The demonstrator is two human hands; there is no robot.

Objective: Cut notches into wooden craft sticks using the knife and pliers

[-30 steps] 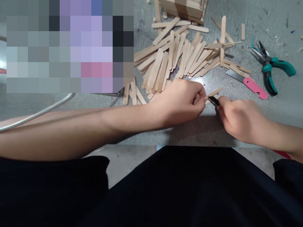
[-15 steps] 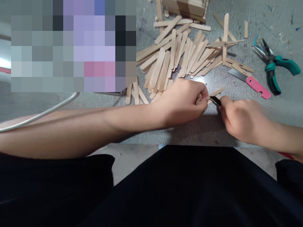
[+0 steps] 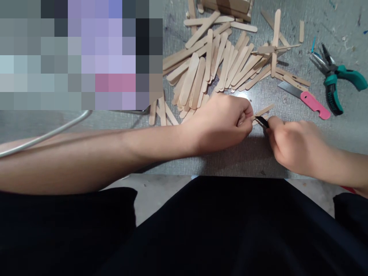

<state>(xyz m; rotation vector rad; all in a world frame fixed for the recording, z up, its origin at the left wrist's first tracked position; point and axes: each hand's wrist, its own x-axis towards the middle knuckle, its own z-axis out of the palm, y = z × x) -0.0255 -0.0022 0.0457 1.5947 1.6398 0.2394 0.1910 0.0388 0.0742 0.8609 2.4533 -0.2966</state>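
Observation:
My left hand (image 3: 227,120) is closed in a pinch on a wooden craft stick (image 3: 253,118), of which only a small tip shows beyond the fingers. Closed as well, my right hand (image 3: 293,143) grips a knife with a dark blade (image 3: 261,122); its handle is hidden in the fist. The blade's point meets the stick's tip at my left fingertips. Just behind that spot lie thin cut stick pieces (image 3: 266,110). A large spread of craft sticks (image 3: 198,82) covers the table beyond my left hand.
A pink-handled folding knife (image 3: 315,105) lies with its blade out, and teal-handled pliers (image 3: 333,78) rest open to its right. Crossed sticks form a small propeller shape (image 3: 274,49). A wooden stick box (image 3: 227,8) stands at the back. A white cable (image 3: 51,132) passes over my left forearm.
The view has shifted slightly, so objects on the table appear a little displaced. Both hands, the knife and the stick keep almost the same position.

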